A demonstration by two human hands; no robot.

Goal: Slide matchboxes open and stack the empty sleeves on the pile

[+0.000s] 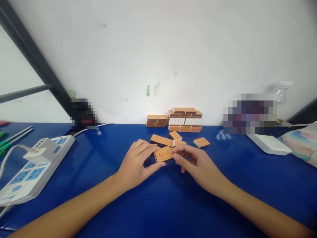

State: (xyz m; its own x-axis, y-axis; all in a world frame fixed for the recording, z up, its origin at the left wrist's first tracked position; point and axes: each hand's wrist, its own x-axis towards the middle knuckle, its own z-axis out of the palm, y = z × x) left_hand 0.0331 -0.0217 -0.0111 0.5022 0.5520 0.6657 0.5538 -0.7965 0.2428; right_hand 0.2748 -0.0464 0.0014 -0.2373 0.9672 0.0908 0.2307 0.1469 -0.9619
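A yellow-orange matchbox (163, 154) with red characters is between my two hands, just above or on the blue table. My left hand (136, 161) has its fingers and thumb around the box's left end. At the right end, the thumb and index finger of my right hand (200, 167) pinch the edge, with the other fingers curled below. Just beyond lie several loose matchboxes (158, 140), some partly hidden by the hands. One more matchbox (201, 142) lies apart on the right.
Against the wall stand a low pile of matchboxes (156, 121) and a taller stacked structure of matchboxes (185, 128). A power strip (46, 178) with a plugged-in charger is at left, near green-handled tools (5, 144). A white device (269, 144) lies at right.
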